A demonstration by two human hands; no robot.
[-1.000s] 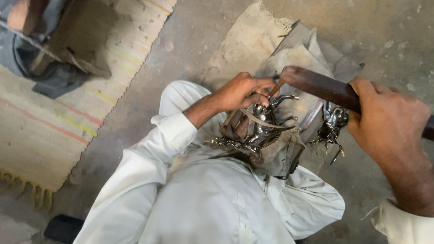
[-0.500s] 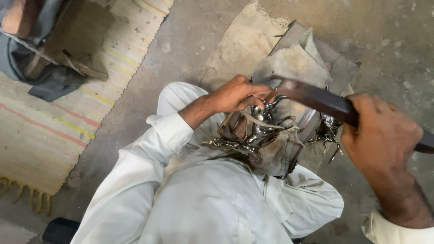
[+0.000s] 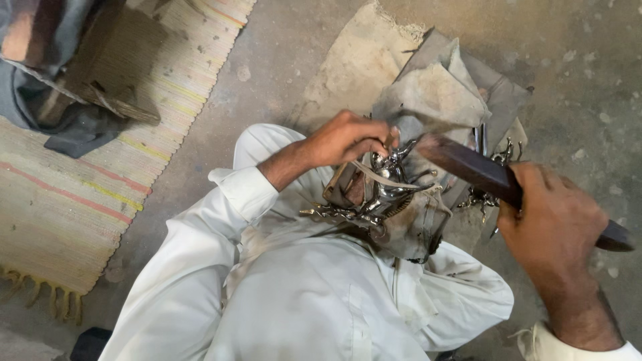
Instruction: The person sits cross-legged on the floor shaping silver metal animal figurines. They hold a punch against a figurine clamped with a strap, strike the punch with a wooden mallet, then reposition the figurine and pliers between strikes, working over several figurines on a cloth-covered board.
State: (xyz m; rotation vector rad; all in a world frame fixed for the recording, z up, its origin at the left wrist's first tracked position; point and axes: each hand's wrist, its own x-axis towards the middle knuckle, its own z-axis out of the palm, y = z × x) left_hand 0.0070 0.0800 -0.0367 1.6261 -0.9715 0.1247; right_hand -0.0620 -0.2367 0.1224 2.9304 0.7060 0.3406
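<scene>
Chromed metal parts (image 3: 384, 190), shiny and tangled together, are being steadied just under the left hand (image 3: 344, 139), which is closed over their upper end with the fingers curled down and the wrist bent inward. The cluster is being kept propped on the lap, against a worn piece of grey cloth (image 3: 435, 100) that is lying beyond the left hand on the concrete floor (image 3: 267, 73); the padding appears to be there so that the metal is cushioned and kept from sliding. A dark wooden-looking tool (image 3: 481, 175) is being gripped in the right hand (image 3: 552, 227), whose fingers are wrapped fully round the shaft, with the far end jutting out past the hand to the right. The tool's near end is being held just beside the metal parts, on their right side; whether it is touching them cannot be told. The right forearm is being held up from the lower right, wrist straight, while the left arm, in a white sleeve (image 3: 227, 207), is being reached across the body. A striped woven mat (image 3: 80, 200) is lying well to the left of both hands.
</scene>
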